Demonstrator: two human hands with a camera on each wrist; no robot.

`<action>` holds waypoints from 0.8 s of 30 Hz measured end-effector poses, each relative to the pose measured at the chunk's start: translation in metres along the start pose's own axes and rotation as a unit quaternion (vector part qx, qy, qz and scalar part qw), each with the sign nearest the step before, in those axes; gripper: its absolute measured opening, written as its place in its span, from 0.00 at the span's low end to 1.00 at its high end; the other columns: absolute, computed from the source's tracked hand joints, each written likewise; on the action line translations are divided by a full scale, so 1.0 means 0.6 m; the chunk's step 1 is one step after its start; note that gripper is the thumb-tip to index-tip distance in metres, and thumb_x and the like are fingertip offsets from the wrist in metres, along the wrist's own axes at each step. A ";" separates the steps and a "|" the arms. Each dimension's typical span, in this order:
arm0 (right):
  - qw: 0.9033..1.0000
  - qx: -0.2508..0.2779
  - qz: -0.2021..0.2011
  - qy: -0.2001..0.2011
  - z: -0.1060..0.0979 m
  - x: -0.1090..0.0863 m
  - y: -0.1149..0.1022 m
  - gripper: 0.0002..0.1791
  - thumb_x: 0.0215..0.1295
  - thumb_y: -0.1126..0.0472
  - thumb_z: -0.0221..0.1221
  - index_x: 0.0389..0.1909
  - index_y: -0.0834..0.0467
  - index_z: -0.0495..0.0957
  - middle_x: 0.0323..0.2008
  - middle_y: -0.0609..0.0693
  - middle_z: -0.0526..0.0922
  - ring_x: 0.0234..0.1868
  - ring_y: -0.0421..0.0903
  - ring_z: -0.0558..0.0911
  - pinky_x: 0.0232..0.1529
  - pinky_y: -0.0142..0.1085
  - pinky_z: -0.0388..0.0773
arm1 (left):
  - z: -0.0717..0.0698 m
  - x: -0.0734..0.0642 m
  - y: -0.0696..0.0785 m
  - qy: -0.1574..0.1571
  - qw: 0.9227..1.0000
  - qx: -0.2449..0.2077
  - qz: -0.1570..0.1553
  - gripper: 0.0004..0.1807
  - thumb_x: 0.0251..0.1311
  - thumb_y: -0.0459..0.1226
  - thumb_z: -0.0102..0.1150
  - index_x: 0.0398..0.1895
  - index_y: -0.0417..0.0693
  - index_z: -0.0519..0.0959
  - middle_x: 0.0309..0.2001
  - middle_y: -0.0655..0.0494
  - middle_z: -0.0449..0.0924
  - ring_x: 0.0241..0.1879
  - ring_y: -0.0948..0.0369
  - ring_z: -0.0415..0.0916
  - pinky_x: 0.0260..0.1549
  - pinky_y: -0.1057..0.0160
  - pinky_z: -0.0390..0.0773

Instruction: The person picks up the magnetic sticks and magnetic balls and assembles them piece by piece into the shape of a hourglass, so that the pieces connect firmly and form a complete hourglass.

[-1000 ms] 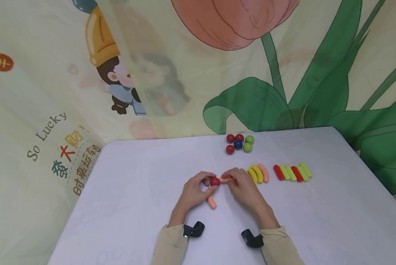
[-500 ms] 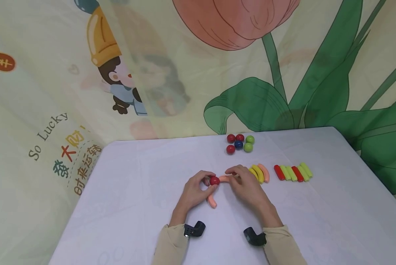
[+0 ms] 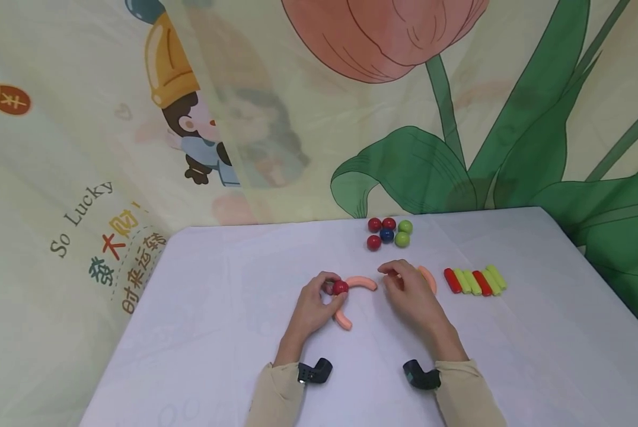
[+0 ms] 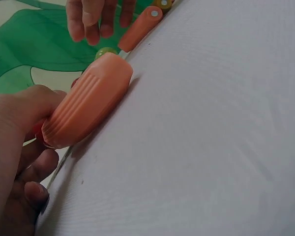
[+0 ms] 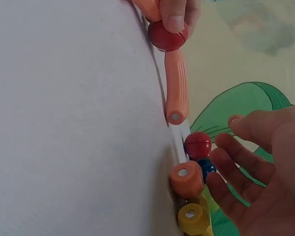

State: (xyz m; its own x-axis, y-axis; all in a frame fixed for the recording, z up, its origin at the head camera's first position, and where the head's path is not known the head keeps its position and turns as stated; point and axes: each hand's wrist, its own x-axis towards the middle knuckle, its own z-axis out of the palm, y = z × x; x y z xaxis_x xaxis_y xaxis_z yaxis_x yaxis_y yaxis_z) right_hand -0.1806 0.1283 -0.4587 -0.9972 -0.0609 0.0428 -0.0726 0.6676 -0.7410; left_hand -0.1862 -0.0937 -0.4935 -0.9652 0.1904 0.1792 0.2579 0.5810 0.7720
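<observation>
My left hand (image 3: 312, 302) pinches a shiny red ball (image 3: 340, 287) between thumb and fingers. From that ball one curved peach stick (image 3: 363, 282) runs to the right, its free end showing a silver disc in the right wrist view. Another curved peach stick (image 3: 343, 321) extends toward me and fills the middle of the left wrist view. Right of these joined pieces, my right hand (image 3: 412, 293) holds nothing, its fingers loosely bent. It partly covers a separate peach stick (image 3: 427, 279) in the head view; beside this, a yellow stick (image 5: 190, 220) shows in the right wrist view.
Toward the table's back edge sits a cluster of balls: red (image 3: 374, 242), green (image 3: 402, 239) and one blue (image 3: 386, 235). Short straight red (image 3: 452, 280) and light green sticks (image 3: 471, 281) lie in a row farther right. A printed cloth (image 3: 276, 118) hangs behind the white table (image 3: 217, 332).
My right hand has let go of the right-hand peach stick and moved right, covering the yellow sticks in the head view. The left hand keeps hold of the red ball, which has shifted slightly left.
</observation>
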 end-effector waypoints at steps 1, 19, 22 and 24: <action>1.000 -0.001 0.001 0.001 -0.001 0.001 0.002 0.11 0.67 0.59 0.53 0.49 0.49 0.75 0.49 0.47 0.77 0.47 0.46 0.74 0.50 0.43 0.78 | 0.000 0.000 0.000 0.003 1.000 -0.002 0.000 0.18 0.53 0.41 0.66 0.48 0.56 0.76 0.35 0.61 0.77 0.34 0.65 0.70 0.32 0.70 0.67; 1.000 -0.016 -0.015 -0.005 -0.013 0.029 0.012 0.13 0.66 0.60 0.55 0.51 0.52 0.74 0.47 0.51 0.75 0.46 0.48 0.75 0.46 0.42 0.79 | -0.001 0.000 -0.002 0.023 1.000 -0.003 -0.006 0.18 0.55 0.39 0.65 0.49 0.52 0.74 0.30 0.60 0.75 0.29 0.65 0.70 0.30 0.71 0.69; 1.000 -0.022 -0.017 -0.012 -0.015 0.041 0.011 0.14 0.66 0.60 0.54 0.52 0.53 0.74 0.49 0.52 0.74 0.49 0.49 0.74 0.51 0.46 0.77 | 0.000 0.001 -0.003 0.028 1.000 -0.006 -0.001 0.18 0.55 0.38 0.65 0.49 0.52 0.74 0.30 0.59 0.75 0.29 0.64 0.70 0.30 0.71 0.69; 0.999 -0.027 -0.016 -0.017 -0.014 0.047 0.011 0.14 0.66 0.60 0.54 0.52 0.54 0.74 0.49 0.52 0.74 0.50 0.50 0.74 0.51 0.47 0.77 | 0.000 0.002 -0.005 0.031 0.999 -0.009 -0.001 0.18 0.54 0.37 0.65 0.48 0.52 0.74 0.30 0.59 0.76 0.28 0.65 0.70 0.29 0.72 0.70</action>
State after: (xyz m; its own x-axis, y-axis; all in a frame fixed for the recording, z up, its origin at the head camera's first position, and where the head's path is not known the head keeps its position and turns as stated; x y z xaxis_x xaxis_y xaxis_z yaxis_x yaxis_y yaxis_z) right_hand -0.2095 0.1374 -0.4567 -0.9932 -0.1077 0.0432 -0.1069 0.7039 -0.7022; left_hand -0.1878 -0.0952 -0.4953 -0.9665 0.1406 0.2149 0.2566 0.5661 0.7834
